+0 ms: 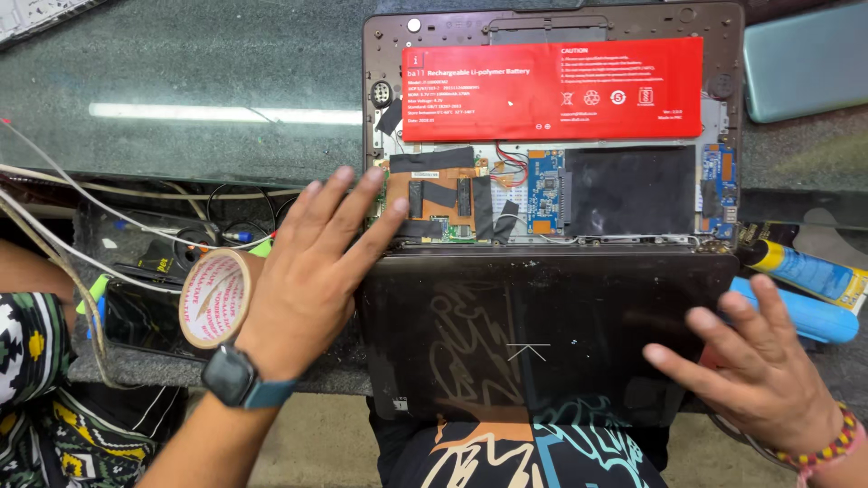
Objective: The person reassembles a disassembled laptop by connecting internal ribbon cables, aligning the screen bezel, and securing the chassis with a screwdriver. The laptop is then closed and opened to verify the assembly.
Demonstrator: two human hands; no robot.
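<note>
Red across the top, the flat battery [551, 89] lay in the opened laptop base [551, 136] on the grey counter [181, 81]. Our left hand [316, 262] rested open, fingers spread, on the base's left edge beside the taped circuit board [440, 201], with a roll of tape [215, 298] just beside it. Our right hand [759, 366], also open, lay flat on the dark screen panel [542, 334]. We judged this a steadying step within internal work; the next move would call for careful fingertips among the exposed parts.
</note>
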